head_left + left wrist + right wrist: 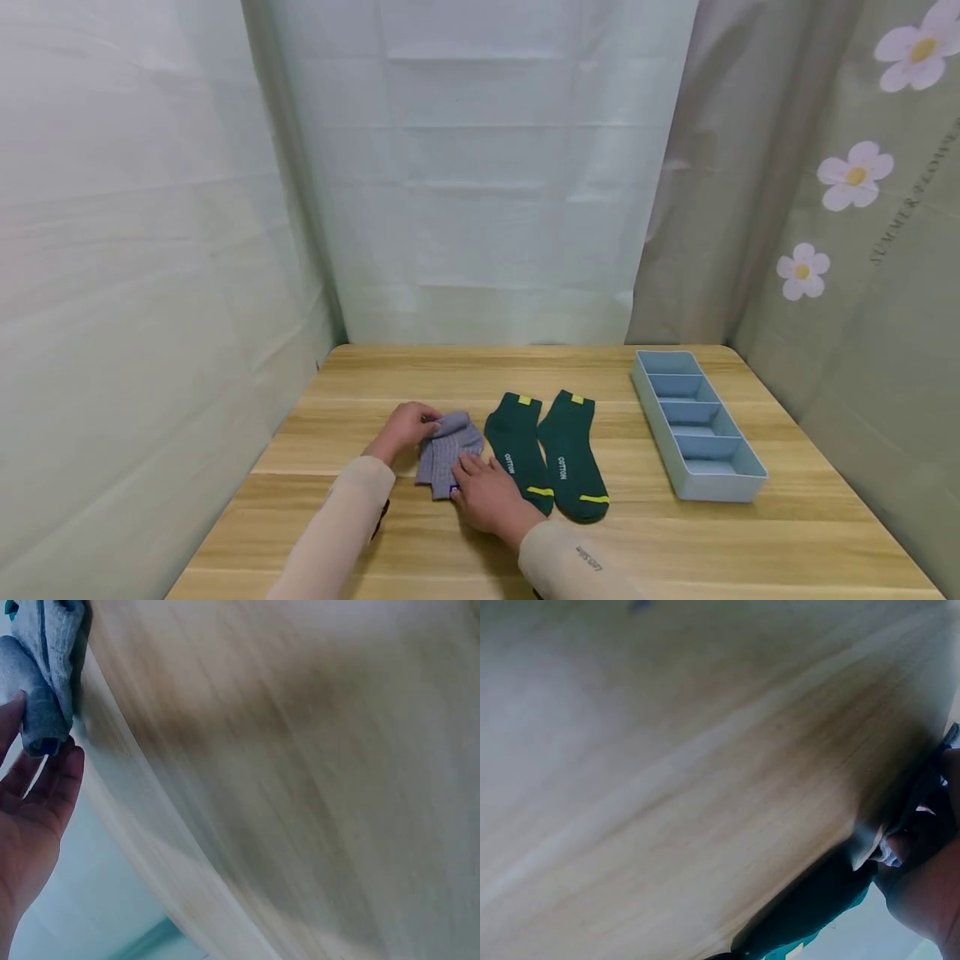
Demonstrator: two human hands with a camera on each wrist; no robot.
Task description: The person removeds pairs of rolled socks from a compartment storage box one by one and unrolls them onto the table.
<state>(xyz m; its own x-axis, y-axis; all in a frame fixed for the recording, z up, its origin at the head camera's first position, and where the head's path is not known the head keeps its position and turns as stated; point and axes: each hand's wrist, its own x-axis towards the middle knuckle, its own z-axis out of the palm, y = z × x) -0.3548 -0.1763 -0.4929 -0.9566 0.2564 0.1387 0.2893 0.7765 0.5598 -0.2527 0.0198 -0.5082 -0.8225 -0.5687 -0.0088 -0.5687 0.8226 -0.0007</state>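
Observation:
A pair of grey ribbed socks, laid together and folded over at the far end, lies on the table. My left hand pinches that folded end; in the left wrist view, the thumb is on one side of the grey roll and the fingers on the other. Across the near right part of the grey socks rests my right hand, fingers extended, beside a small blue label. Just right of it lie two dark green socks with yellow bands and "COTTON" lettering. The right wrist view catches only part of the right hand and a green sock.
A light blue organizer box with several compartments stands on the right side of the wooden table. Pale curtains hang behind the table and at both sides.

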